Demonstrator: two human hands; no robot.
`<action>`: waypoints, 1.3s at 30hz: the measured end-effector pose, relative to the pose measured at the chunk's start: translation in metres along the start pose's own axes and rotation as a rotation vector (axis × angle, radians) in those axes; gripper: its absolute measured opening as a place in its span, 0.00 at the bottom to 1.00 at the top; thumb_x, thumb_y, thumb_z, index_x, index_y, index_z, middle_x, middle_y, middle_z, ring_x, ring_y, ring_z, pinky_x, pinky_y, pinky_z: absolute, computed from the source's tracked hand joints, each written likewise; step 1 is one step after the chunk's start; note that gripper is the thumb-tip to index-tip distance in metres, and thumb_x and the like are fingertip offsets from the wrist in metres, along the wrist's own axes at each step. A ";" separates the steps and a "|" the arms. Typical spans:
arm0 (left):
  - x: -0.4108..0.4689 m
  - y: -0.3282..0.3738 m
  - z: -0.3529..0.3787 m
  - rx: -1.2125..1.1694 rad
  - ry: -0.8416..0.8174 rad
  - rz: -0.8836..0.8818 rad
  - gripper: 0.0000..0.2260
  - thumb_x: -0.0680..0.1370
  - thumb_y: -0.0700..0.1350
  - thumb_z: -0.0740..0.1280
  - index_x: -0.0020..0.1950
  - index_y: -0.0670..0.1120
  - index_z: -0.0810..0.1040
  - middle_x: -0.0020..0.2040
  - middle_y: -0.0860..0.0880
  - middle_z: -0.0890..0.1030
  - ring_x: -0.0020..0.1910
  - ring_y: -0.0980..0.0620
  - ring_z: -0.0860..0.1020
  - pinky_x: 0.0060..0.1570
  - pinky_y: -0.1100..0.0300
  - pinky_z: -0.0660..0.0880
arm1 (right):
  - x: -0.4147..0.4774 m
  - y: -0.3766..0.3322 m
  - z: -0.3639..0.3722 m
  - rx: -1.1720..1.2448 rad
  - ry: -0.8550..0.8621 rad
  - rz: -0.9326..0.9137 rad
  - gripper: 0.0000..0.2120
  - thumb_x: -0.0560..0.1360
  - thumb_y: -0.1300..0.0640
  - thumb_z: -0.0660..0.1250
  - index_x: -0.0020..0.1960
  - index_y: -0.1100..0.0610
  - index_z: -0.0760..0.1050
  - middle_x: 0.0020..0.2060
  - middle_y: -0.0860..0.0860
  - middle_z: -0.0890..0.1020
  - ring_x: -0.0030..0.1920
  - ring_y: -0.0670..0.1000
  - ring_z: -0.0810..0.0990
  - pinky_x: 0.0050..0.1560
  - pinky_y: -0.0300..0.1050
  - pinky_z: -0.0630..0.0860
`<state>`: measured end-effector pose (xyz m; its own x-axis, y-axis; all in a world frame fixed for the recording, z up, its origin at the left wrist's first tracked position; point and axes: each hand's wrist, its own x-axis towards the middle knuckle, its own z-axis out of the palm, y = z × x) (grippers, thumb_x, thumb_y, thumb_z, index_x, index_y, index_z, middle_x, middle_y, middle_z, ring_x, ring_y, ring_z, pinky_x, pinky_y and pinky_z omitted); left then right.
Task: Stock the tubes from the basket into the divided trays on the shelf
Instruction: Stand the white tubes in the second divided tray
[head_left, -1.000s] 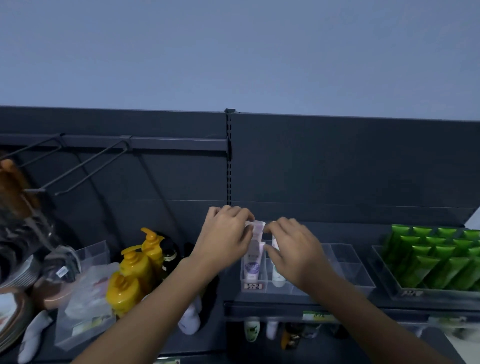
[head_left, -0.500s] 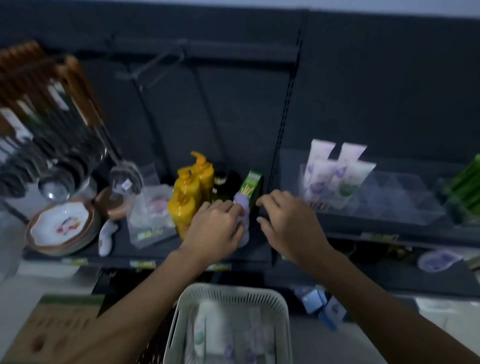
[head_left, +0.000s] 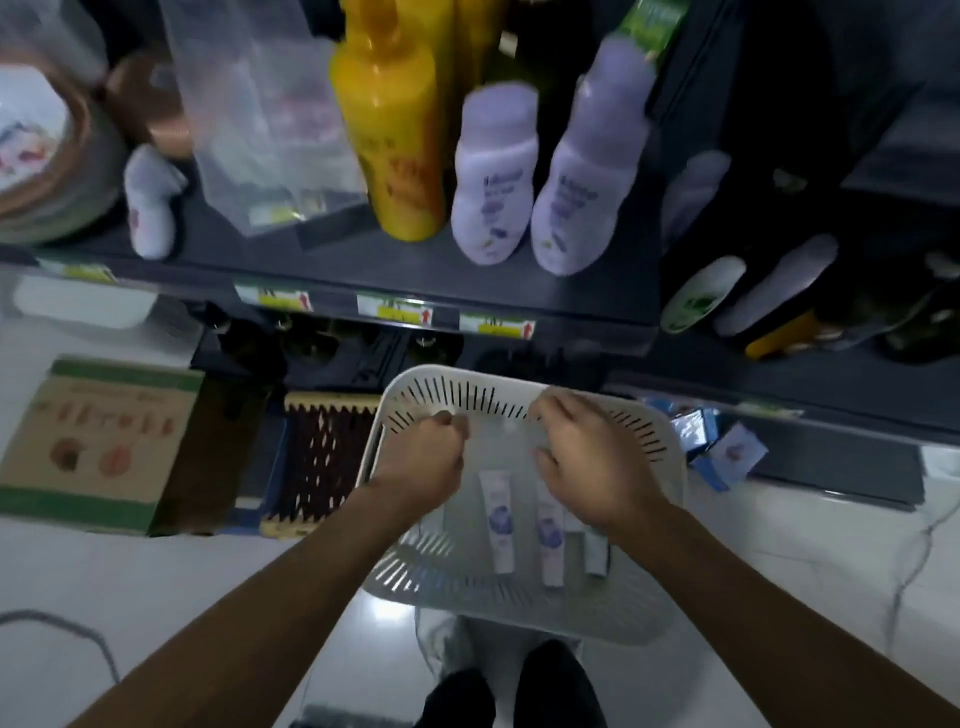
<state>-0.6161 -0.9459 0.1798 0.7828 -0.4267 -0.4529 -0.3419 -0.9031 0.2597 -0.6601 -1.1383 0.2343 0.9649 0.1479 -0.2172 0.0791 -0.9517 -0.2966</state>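
Down low, both hands are inside the white basket (head_left: 644, 613), which sits on the floor in front of the shelf (head_left: 415, 270).

On the far left, a cardboard box (head_left: 98, 441) lies on the floor. Above it, on the shelf, stand a clear bag (head_left: 260, 114), a yellow bottle (head_left: 395, 119) and two purple bottles (head_left: 493, 176), side by side.

The left hand (head_left: 421, 462) is curled into a loose fist at the far left part of the basket. Its fingers are bent in, close to the basket wall. I cannot tell if it is holding anything.

Between the two hands lie the tubes (head_left: 497, 519). They are white with purple marks and rest flat on the basket floor, next to each other, pointing near to far.

The right hand (head_left: 587, 467) is over the right part of the basket, fingers bent and pointing down. It hides the tops of some tubes. I cannot tell if it is gripping one or only touching them.

The picture is blurry.
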 end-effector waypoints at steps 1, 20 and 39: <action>0.006 -0.007 0.019 0.070 -0.055 -0.027 0.17 0.78 0.40 0.63 0.67 0.42 0.71 0.64 0.41 0.75 0.62 0.40 0.75 0.54 0.48 0.75 | 0.003 0.004 0.022 0.016 -0.040 0.005 0.17 0.75 0.53 0.68 0.62 0.53 0.72 0.59 0.52 0.76 0.59 0.56 0.76 0.53 0.52 0.77; 0.065 -0.038 0.122 0.651 -0.201 -0.057 0.34 0.77 0.54 0.68 0.75 0.36 0.61 0.71 0.40 0.69 0.69 0.41 0.65 0.68 0.46 0.61 | 0.039 0.033 0.196 -0.152 -0.478 -0.110 0.45 0.56 0.40 0.82 0.62 0.61 0.69 0.59 0.57 0.66 0.59 0.57 0.67 0.52 0.52 0.74; 0.018 0.030 0.007 0.504 -0.018 0.106 0.21 0.76 0.34 0.66 0.68 0.39 0.66 0.60 0.41 0.78 0.58 0.42 0.79 0.52 0.51 0.77 | 0.016 0.010 0.063 -0.067 0.029 -0.051 0.27 0.71 0.63 0.71 0.69 0.56 0.71 0.55 0.56 0.79 0.56 0.58 0.78 0.51 0.49 0.78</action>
<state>-0.6159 -0.9814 0.1734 0.7229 -0.5139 -0.4618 -0.6305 -0.7641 -0.1367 -0.6593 -1.1282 0.1691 0.9659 0.1898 -0.1762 0.1440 -0.9591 -0.2436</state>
